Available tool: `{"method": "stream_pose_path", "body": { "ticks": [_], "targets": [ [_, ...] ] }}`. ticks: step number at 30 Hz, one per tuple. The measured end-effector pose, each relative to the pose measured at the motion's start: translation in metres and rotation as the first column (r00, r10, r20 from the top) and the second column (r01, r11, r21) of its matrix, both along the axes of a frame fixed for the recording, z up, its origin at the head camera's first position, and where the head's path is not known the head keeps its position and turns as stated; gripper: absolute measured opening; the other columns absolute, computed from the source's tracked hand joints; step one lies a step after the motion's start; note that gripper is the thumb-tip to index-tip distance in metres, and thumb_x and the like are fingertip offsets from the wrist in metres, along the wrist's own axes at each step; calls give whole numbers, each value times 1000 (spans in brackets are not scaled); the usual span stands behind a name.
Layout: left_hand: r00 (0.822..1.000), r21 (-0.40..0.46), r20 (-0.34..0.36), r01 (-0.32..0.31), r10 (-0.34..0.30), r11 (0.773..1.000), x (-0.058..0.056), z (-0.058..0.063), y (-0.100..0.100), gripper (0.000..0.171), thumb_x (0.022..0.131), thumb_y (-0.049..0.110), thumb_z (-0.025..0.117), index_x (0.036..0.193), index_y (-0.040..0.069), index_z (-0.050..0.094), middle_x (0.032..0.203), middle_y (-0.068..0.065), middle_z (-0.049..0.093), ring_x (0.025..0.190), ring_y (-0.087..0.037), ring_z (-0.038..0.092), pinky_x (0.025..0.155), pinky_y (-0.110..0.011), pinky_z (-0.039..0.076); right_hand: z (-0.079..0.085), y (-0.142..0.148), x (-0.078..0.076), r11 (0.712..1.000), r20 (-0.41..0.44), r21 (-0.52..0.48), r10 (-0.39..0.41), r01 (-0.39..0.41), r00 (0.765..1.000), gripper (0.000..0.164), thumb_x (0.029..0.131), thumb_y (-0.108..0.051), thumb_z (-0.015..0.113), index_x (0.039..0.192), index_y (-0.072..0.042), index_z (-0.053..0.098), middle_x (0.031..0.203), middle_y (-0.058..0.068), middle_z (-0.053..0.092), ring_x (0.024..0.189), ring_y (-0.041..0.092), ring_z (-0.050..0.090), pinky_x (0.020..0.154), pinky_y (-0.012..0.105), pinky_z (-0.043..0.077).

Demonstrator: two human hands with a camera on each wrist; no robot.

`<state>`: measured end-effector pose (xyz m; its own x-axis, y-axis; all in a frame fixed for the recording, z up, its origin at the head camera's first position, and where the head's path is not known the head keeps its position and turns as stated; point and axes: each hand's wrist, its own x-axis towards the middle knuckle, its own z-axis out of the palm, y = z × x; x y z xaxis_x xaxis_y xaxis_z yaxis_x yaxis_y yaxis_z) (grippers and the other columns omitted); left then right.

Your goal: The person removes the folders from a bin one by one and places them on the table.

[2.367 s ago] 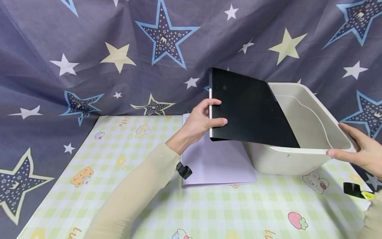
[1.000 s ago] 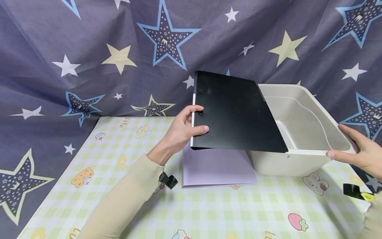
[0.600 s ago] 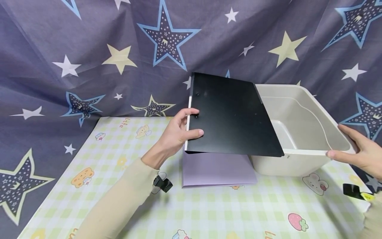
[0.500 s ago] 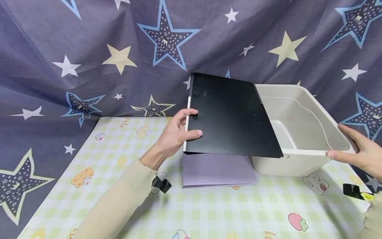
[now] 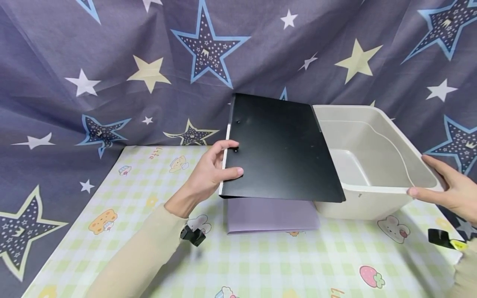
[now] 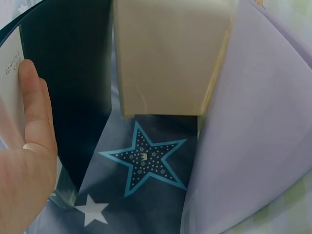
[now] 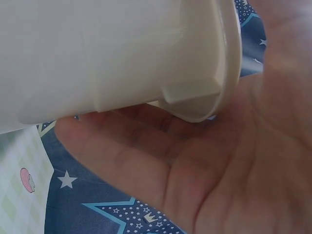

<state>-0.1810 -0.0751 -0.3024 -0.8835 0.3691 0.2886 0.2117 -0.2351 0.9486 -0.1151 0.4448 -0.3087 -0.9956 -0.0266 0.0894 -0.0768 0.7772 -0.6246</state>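
Note:
My left hand [image 5: 203,176] grips a black clip file [image 5: 279,153] by its spine edge, thumb on top and other fingers partly hidden. The file is held tilted above the table, its right edge in front of the bin's left side. In the left wrist view, fingers lie along a white label [image 6: 12,68] reading "CLIP FILE". Below the black file a light purple folder [image 5: 272,219] rests on the table, partly covered. At the right, my right hand [image 5: 454,186] holds the rim corner of an off-white plastic bin [image 5: 357,203], its fingers under the rim in the right wrist view.
A table [image 5: 123,256] is covered with a green checked cloth with cartoon prints. Behind it hangs a dark blue curtain [image 5: 123,37] with stars. A thin pale cord-like line [image 5: 391,142] runs along the bin's inner wall.
My left hand has drawn the black clip file leftward and down, away from the bin, uncovering more of its inside and covering more of the purple folder. My right hand stays on the rim.

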Motion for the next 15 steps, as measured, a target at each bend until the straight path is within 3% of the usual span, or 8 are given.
{"method": "stream_pose_path", "body": {
  "ticks": [9,11,13,15],
  "targets": [
    [999,23,34,-1,0,1000,4,2,-13,65,71,-22,66,129,-1,45,122,-9,44,105,-22,49,81,-25,49,0,1,0,1000,10,4,1,-1,1000,106,84,-18,74,152,-6,-7,143,43,16,91,-18,26,63,0,30],
    [999,25,40,-1,0,1000,5,2,-16,65,71,-22,66,128,0,45,122,-9,44,104,-22,50,81,-26,50,0,1,0,1000,13,8,1,-2,1000,106,84,-18,74,152,-6,-7,143,43,16,96,-8,36,62,1,30],
    [999,26,40,-1,0,1000,6,2,-19,65,70,-22,65,128,0,45,123,-9,43,103,-22,51,80,-26,51,0,1,0,1000,15,13,1,-1,1000,107,84,-19,74,151,-6,-8,143,43,15,107,14,43,62,1,29],
    [999,25,40,-1,0,1000,7,0,-21,65,70,-23,65,128,-1,45,122,-10,43,101,-22,51,79,-26,51,0,1,0,1000,14,17,-1,1,1000,107,84,-19,74,152,-6,-8,143,43,15,111,34,39,62,1,28]
  ]
}}
